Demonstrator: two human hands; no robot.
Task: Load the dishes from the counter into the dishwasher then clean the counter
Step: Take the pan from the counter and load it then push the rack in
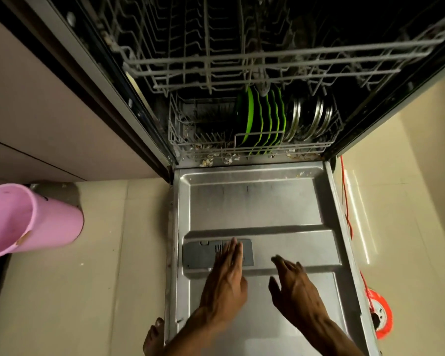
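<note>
On the floor in front of the cabinets, the dishwasher door lies fully lowered, a flat stainless-steel panel with pressed rectangular recesses and a dull, smudged sheen. A grey plastic dispenser sits in a recess near the door's left side. Left hand: fingers straight and close together, laid over the dispenser's right part; whether it presses or only hovers cannot be told. Right hand: fingers loosely spread, thumb apart, above bare metal just right of the dispenser, holding nothing.

Inside the dark tub, the upper rack is grey coated wire, partly drawn out, its coating rough and flaked in places. The lower rack, of the same wire, is pushed in. In it stand the dishes on edge: a row of plates with bright green scalloped rims and dark faces, and just to their right, round steel plates with shiny rims. Pale food crumbs lie along the tub's sill and the door's hinge edge.

Left of the door, a pink plastic bucket lies tipped on pale floor tiles. Right of the door, a thin red cord runs down to an orange-red spool. A bare foot shows at the door's near left corner.
</note>
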